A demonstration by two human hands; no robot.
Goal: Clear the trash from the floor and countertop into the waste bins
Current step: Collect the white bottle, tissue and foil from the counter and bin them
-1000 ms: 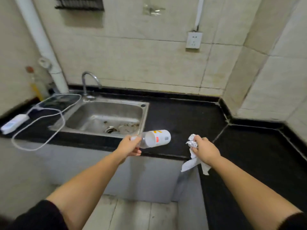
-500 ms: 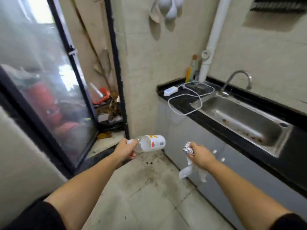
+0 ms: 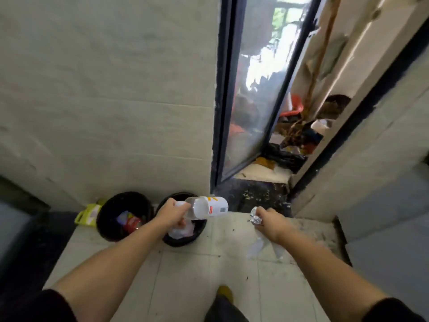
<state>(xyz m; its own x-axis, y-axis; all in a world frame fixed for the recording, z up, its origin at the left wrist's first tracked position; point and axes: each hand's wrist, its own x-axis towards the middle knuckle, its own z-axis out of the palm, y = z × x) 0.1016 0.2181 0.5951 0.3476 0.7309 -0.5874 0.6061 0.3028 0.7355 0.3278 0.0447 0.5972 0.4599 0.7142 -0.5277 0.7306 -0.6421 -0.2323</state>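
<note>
My left hand (image 3: pixel 171 214) grips a white plastic bottle (image 3: pixel 210 206) by its neck, lying sideways above the right black waste bin (image 3: pixel 202 225). That bin holds white crumpled trash. A second black waste bin (image 3: pixel 109 213) stands just left of it, with red and purple wrappers inside. My right hand (image 3: pixel 269 220) is shut on a crumpled foil wad (image 3: pixel 255 216) together with a white tissue or plastic scrap (image 3: pixel 256 246) that hangs below the fist. The right hand is over the floor, right of both bins.
A yellow-green package (image 3: pixel 87 214) leans by the wall left of the bins. A glass door (image 3: pixel 253 94) stands open ahead, with clutter (image 3: pixel 294 145) piled beyond the dark threshold (image 3: pixel 253 194). A cabinet side (image 3: pixel 380 201) is at right. My foot (image 3: pixel 225 292) is on the tiled floor.
The view has swung left from the sink and countertop to the wall with the two bins. Both hands kept their loads, and the bottle is now over the right bin.
</note>
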